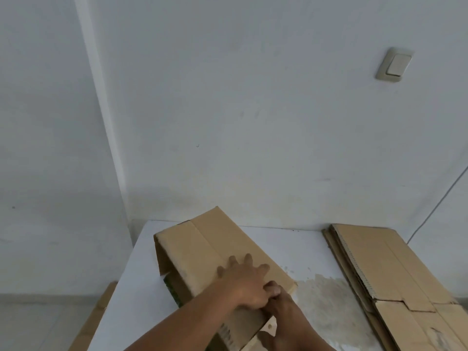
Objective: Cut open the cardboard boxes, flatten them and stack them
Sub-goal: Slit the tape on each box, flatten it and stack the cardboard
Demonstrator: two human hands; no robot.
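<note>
A brown cardboard box [202, 249] lies tilted on the white table [291, 244], partly pushed down, with its open end toward the left. My left hand [244, 281] presses on its top panel with fingers spread and straight. My right hand [285, 312] sits just below the left thumb at the box's near right edge and grips the cardboard there. The left hand partly hides its fingers. A stack of flattened boxes [385, 269] lies on the right side of the table.
A white wall runs close behind the table, with a light switch [395, 64] and a thin cable [430, 214] at the right. Another piece of cardboard [101, 307] leans beside the table at the lower left. A worn patch [321, 297] marks the tabletop.
</note>
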